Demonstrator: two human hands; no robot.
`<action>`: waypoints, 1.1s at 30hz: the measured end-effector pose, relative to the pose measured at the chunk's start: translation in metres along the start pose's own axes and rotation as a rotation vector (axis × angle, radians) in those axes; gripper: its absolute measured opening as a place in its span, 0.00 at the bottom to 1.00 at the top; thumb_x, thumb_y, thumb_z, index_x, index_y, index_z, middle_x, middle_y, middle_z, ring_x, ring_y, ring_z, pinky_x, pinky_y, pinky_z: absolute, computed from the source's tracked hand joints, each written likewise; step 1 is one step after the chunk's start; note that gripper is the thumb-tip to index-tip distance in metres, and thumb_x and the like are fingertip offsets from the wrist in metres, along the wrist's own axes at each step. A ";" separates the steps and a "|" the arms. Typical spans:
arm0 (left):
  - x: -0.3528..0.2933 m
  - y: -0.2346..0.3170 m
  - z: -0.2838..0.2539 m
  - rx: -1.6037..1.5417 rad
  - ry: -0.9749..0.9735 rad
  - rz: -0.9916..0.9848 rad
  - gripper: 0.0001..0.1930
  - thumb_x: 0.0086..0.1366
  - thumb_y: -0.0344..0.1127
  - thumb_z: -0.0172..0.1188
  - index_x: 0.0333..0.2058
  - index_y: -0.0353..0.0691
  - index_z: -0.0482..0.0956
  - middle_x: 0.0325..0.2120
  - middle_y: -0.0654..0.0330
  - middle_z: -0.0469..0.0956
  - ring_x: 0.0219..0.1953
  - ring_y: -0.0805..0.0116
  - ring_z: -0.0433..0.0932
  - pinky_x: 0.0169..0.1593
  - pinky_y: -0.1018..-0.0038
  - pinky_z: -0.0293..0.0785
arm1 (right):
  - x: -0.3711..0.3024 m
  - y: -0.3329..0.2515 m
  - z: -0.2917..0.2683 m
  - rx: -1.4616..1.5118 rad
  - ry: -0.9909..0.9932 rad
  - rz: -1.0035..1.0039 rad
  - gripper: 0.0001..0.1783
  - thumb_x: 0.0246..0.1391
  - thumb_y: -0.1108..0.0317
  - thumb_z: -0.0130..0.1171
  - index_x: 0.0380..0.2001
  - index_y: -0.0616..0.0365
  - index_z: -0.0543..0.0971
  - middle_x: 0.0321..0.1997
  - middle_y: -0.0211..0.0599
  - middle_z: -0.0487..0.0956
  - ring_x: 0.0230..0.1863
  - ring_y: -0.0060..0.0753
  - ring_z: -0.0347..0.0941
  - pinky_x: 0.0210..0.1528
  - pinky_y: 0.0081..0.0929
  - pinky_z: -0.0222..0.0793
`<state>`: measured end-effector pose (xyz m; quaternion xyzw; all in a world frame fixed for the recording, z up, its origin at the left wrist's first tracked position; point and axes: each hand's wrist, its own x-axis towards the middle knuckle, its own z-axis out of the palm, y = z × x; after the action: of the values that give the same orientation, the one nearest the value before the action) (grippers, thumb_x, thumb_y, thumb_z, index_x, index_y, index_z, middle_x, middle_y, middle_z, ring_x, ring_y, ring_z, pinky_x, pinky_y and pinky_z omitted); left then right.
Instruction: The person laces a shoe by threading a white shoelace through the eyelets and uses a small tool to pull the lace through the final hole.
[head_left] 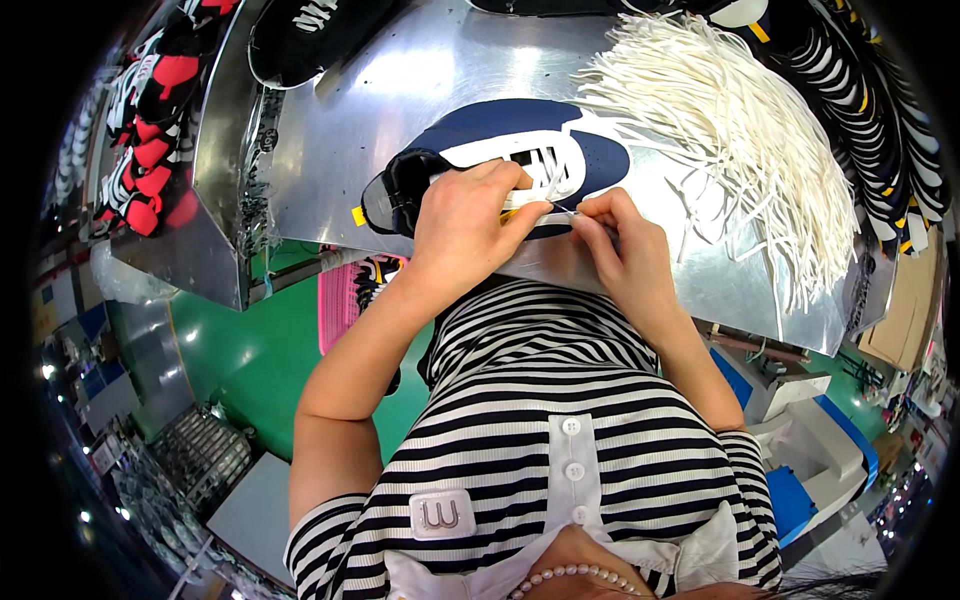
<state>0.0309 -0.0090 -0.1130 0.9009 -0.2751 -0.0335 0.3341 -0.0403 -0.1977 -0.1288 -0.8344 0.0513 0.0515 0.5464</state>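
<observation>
A navy and white shoe upper (480, 128) lies on the metal tabletop, its dark opening to the left and its toe to the right. White lace (550, 165) crosses over its tongue in several rows. My left hand (465, 215) rests on the near side of the shoe, thumb and fingers closing on the edge by the eyelets. Just right of it, my right hand (620, 235) pinches a thin white lace end between thumb and forefinger. How the lace passes between the two hands is partly hidden by the fingers.
A big heap of white shoelaces (730, 130) spreads over the right of the metal table (310, 190). Black shoe parts (860, 100) are stacked at the far right; a black shoe (310, 40) lies at the back left. Red and black uppers (150, 150) hang left; a pink basket (338, 305) stands below.
</observation>
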 end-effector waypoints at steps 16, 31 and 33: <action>-0.037 0.009 -0.001 0.198 0.177 0.197 0.08 0.54 0.31 0.70 0.30 0.42 0.80 0.21 0.61 0.73 0.22 0.61 0.73 0.27 0.67 0.65 | -0.018 -0.006 -0.043 -0.295 -0.097 0.022 0.15 0.55 0.64 0.65 0.41 0.57 0.75 0.32 0.42 0.82 0.28 0.41 0.80 0.28 0.32 0.73; -0.035 -0.004 0.004 0.107 0.193 0.362 0.10 0.50 0.26 0.69 0.31 0.38 0.78 0.21 0.59 0.72 0.25 0.60 0.72 0.27 0.67 0.66 | 0.047 -0.033 0.003 -0.130 -0.227 -0.259 0.12 0.48 0.70 0.64 0.37 0.57 0.78 0.27 0.40 0.82 0.30 0.44 0.80 0.33 0.37 0.73; -0.034 -0.004 0.002 0.094 0.154 0.349 0.10 0.51 0.26 0.69 0.31 0.38 0.78 0.22 0.59 0.72 0.25 0.60 0.72 0.28 0.67 0.67 | 0.054 -0.034 0.001 0.075 -0.180 -0.237 0.13 0.49 0.68 0.66 0.40 0.56 0.82 0.32 0.39 0.84 0.30 0.36 0.80 0.35 0.30 0.74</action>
<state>0.0036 0.0097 -0.1211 0.8540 -0.4019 0.1070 0.3125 0.0179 -0.1846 -0.1060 -0.8056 -0.0949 0.0593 0.5818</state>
